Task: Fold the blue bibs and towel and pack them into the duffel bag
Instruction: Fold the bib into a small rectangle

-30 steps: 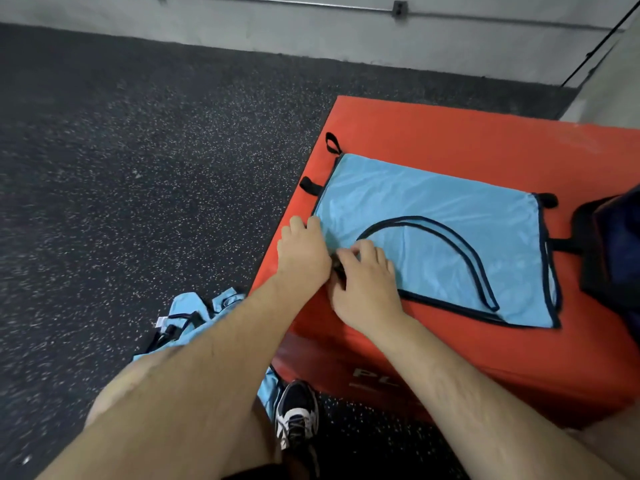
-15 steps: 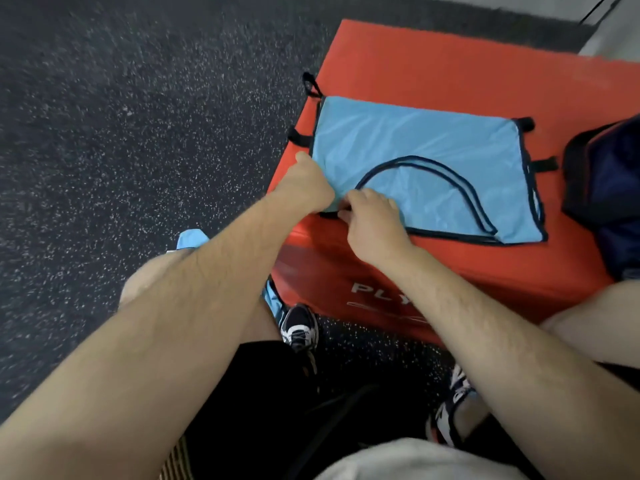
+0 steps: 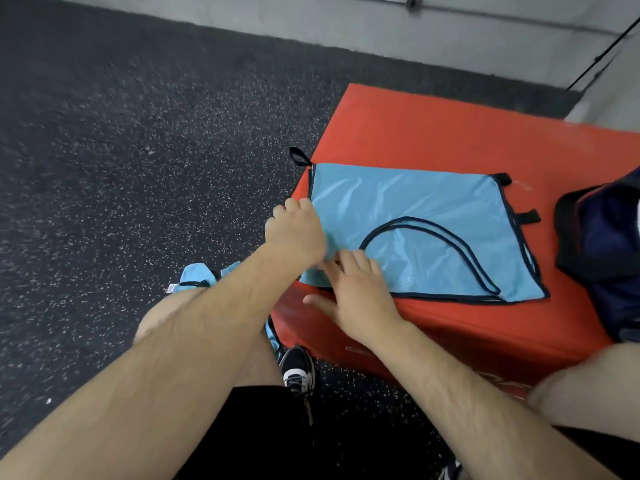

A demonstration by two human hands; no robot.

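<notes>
At centre frame, a blue bib [image 3: 433, 209] with dark trim lies flat on the red padded surface [image 3: 450, 133], its left edge at the surface's left rim. The left hand [image 3: 294, 230], fingers curled, grips that left edge, while the right hand [image 3: 356, 292], fingers straight and spread, presses flat on the bib's near left corner. A navy duffel bag [image 3: 609, 237] stands on the surface at the frame's right edge, just beside the bib; more blue fabric [image 3: 194, 276] lies on the speckled floor [image 3: 138, 133] behind the knee.
</notes>
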